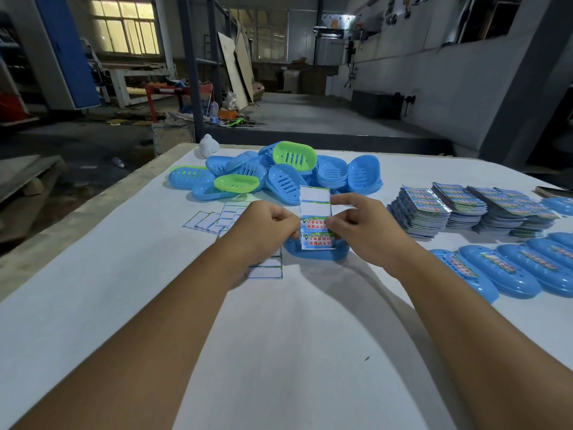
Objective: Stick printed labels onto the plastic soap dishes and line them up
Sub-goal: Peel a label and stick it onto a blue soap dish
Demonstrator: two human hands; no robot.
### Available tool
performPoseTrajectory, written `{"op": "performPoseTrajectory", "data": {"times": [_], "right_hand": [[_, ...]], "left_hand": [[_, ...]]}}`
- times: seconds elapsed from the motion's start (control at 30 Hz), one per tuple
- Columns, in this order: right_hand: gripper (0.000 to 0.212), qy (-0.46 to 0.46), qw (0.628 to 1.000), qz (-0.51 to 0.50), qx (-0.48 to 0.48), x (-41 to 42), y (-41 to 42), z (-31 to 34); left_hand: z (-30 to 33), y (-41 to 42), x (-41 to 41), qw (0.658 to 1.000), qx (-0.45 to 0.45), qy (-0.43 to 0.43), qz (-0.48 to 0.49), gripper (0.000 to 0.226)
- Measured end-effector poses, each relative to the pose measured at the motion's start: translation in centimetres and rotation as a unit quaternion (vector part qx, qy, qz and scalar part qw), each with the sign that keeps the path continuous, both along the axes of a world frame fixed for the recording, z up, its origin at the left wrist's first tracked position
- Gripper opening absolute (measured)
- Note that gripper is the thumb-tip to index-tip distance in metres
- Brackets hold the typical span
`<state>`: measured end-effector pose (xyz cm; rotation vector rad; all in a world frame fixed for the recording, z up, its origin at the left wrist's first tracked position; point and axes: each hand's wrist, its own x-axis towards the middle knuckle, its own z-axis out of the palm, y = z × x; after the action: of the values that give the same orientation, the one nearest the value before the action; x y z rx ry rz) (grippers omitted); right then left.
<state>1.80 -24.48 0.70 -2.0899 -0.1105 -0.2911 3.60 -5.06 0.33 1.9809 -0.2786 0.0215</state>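
Dim workshop space stretches behind a broad white-covered table (294, 352), with a barred window (125, 27) glowing at the far left and grey walls and machinery on the right. Near the middle of the table, both of the person's bare hands meet over a printed label strip (315, 220), a narrow paper sheet whose upper half shows blank white backing and whose lower half carries red and blue printing on a green-edged ground. The left hand (266, 226) has its fingers curled, pinching the strip's left edge, and the right hand (356, 223) likewise pinches the strip from the right side, thumb and forefinger closed on the paper. Directly beneath the strip, partly hidden by it and the hands, lies a blue oval plastic soap dish (319, 254) resting on the table. Beyond the hands sits a loose heap of blue and green slotted plastic soap dishes (276, 172), some stacked, some tilted. To the left of the hands several empty white backing sheets with blue borders (214, 218) lie scattered flat, and one more lies under the left wrist. On the right, well apart from the hands, stand stacks of unused printed label sheets (465, 209), and nearer the table's front edge a row of labelled blue soap dishes (511, 268) lies side by side, overlapping, each bearing a label.
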Motion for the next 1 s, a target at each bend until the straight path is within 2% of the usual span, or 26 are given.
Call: {"op": "performPoseTrajectory", "data": {"times": [0.13,0.2,0.37,0.6,1.0], "right_hand": [[0.026,-0.026,0.993,-0.087,-0.069,0.0,-0.1,-0.1],[0.021,-0.031,0.993,-0.068,-0.087,-0.1,0.0,0.0],[0.022,-0.012,0.996,0.004,-0.091,-0.8,0.7,0.2],[0.026,-0.031,0.994,-0.009,-0.107,-1.3,1.2,0.5],[0.022,-0.026,0.987,-0.056,-0.148,-1.1,1.9,-0.1]], "left_hand": [[-0.2,-0.2,0.1,1.000,-0.012,-0.009,-0.008,0.018],[-0.4,-0.4,0.3,1.000,-0.016,-0.018,-0.011,0.022],[-0.8,-0.7,0.6,0.999,-0.007,-0.035,-0.031,0.016],[-1.2,-1.0,0.8,0.998,0.000,-0.049,-0.037,0.014],[-1.1,-1.6,0.0,0.993,0.076,-0.088,-0.021,0.012]]}}
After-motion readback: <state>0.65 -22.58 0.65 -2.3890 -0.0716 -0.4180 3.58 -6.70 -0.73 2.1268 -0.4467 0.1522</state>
